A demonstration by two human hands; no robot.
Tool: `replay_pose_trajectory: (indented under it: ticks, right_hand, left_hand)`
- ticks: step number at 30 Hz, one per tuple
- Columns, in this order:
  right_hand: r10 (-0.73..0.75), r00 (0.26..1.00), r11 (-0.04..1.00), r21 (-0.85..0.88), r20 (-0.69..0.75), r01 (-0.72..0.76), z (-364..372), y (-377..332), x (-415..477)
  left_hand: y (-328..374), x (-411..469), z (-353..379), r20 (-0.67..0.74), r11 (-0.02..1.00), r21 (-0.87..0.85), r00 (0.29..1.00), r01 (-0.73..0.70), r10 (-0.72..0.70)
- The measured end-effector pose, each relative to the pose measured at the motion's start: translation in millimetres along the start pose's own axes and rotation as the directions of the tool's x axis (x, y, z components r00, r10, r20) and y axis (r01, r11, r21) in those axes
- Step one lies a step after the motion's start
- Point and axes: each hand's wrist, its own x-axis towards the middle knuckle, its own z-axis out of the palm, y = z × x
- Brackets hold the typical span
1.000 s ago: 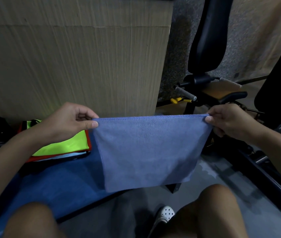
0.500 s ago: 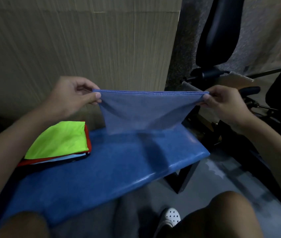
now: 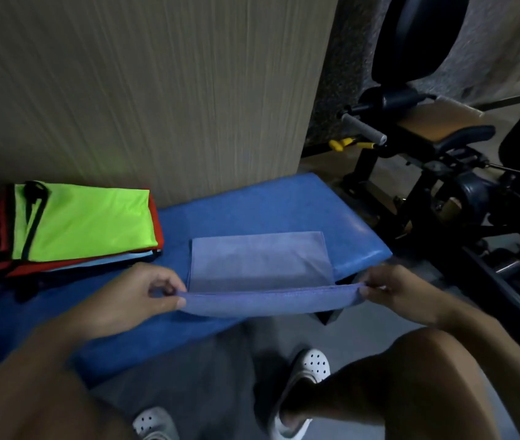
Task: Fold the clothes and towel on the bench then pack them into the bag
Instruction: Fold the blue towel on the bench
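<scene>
Both hands pinch the near edge of a blue-grey towel (image 3: 258, 258), the left hand (image 3: 138, 296) closed on one corner between thumb and fingers and the right hand (image 3: 395, 290) closed on the other, so that the hem runs taut between them just above the front edge of a blue padded bench (image 3: 252, 204). Beyond the lifted hem, the far part of the towel lies flat on the bench, towards its right end. A stack of folded clothes (image 3: 84, 217), lime green on top with red and pale layers showing beneath, sits on the bench to the left, apart from the towel, with a black strap (image 3: 34, 217) lying across it. Something dark at the far left edge is too dim to make out. A wood-grain panel (image 3: 157, 90) rises directly behind the bench. To the right stands a black gym machine (image 3: 427, 154) with a grey foam grip (image 3: 363, 128) and a yellow pin (image 3: 344, 144). The person's bare knees fill the foreground, the left forearm hiding part of the bench, and white perforated clogs (image 3: 311, 366) rest on the grey floor below.
</scene>
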Motion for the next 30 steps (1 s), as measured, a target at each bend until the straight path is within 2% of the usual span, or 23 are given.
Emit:
replay_pose_trajectory:
  ticks: [2, 5, 9, 12, 15, 21, 30]
  right_hand:
    - [-0.019, 0.999, 0.999, 0.041, -0.046, 0.021, 0, -5, 4]
    - [0.016, 0.974, 0.982, 0.188, -0.225, 0.027, 2, -12, 21]
    - [0.128, 0.899, 0.960, 0.281, -0.418, -0.005, 15, -11, 63]
    - [0.189, 0.857, 0.964, 0.258, -0.479, -0.068, 28, 0, 98]
    - [0.222, 0.838, 0.971, 0.195, -0.498, -0.141, 41, 12, 123]
    - [0.227, 0.852, 0.974, 0.087, -0.472, -0.211, 48, 20, 147]
    - [0.261, 0.835, 0.958, 0.022, -0.485, -0.287, 48, 21, 157]
  left_hand:
    - [-3, 9, -2, -0.059, 0.999, -0.046, 0.998, 0.004, -0.007]
    - [-10, 32, 2, -0.203, 0.991, -0.129, 0.978, 0.021, -0.047]
    - [-21, 74, 14, -0.460, 0.985, -0.164, 0.880, 0.051, -0.122]
    - [-31, 98, 26, -0.557, 0.987, -0.136, 0.817, 0.089, -0.150]
    - [-45, 115, 37, -0.607, 0.991, -0.069, 0.783, 0.114, -0.133]
    - [-64, 133, 52, -0.644, 0.982, 0.043, 0.757, 0.182, -0.112]
    - [-64, 142, 55, -0.654, 0.966, -0.003, 0.730, 0.259, -0.198]
